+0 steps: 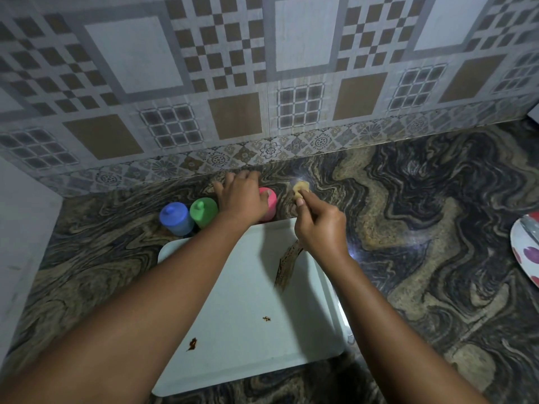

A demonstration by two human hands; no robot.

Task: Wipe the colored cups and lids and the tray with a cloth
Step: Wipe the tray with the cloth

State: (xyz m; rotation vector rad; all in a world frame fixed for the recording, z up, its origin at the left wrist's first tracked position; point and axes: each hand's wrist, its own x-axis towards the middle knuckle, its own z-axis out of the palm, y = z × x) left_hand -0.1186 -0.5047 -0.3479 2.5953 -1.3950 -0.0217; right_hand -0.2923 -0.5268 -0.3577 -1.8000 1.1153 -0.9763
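Note:
A blue cup [176, 218] and a green cup [203, 212], both with knobbed lids, stand behind the pale tray [233, 330]. A pink cup [269, 207] stands further right. My left hand [240, 198] lies palm down between the green and pink cups, thumb against the pink cup's top; what is under the palm is hidden. My right hand [319, 228] pinches a yellow lid [300, 190] at its fingertips. It also holds a brown patterned cloth [287, 266], which hangs down onto the tray. The tray bears brown stains [192, 344].
All of this sits on a dark swirled stone counter [423, 228] against a tiled wall [262, 83]. A white plate with red and purple dots [525, 252] lies at the right edge. A pale wall or cabinet side [20, 228] bounds the left.

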